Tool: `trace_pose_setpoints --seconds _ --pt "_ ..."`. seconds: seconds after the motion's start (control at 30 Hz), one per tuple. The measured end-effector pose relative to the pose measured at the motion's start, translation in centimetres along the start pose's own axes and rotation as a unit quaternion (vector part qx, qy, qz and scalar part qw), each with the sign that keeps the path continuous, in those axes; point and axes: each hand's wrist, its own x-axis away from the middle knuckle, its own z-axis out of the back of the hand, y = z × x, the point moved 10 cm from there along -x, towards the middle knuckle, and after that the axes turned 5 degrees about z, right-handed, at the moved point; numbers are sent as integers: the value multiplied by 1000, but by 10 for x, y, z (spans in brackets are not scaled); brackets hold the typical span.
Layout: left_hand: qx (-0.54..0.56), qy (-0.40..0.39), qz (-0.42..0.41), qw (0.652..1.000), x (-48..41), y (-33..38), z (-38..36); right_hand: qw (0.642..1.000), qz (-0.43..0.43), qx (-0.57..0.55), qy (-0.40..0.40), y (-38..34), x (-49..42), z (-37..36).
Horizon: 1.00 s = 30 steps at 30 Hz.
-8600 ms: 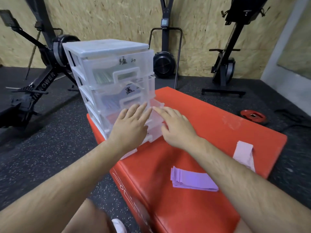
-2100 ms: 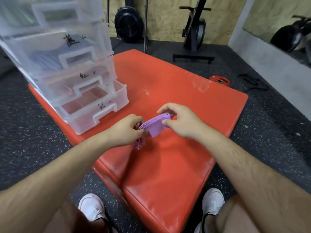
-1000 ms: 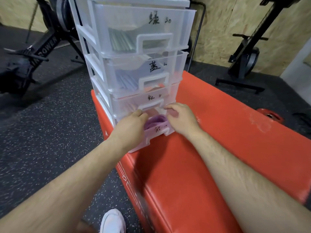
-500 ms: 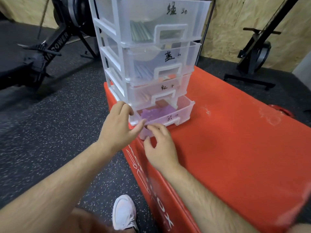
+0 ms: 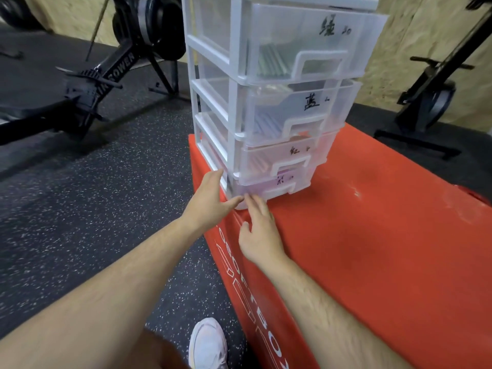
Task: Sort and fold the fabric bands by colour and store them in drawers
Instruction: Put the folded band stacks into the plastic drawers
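Sorting looks all but done: the bottom drawer (image 5: 269, 186) of the drawer tower (image 5: 235, 102) sits pushed in, purple bands (image 5: 255, 188) a pale blur behind its front, and no loose bands show on the red worktop (image 5: 372, 249) beside the tower. The left hand (image 5: 210, 201) braces the tower's lower corner, grip wide and flat. The right hand (image 5: 262, 235) touches the drawer front with straight fingers, holding nothing. Half a second ago that drawer stood pulled out.

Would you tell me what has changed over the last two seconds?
The left hand and right hand let go of the purple bands, now in the bottom drawer, and pushed it in; both are at its front. The upper drawers stayed shut.
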Motion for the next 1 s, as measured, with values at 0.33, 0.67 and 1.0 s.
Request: trace_pose_setpoints --seconds 0.33,0.67,1.0 --pt "91 111 17 989 -2 8 26 991 54 8 118 -10 -2 27" --pt "185 113 -32 976 -13 58 38 976 85 152 132 -44 -14 58" --pt "203 164 47 964 -22 45 52 971 105 157 144 -50 -15 80"
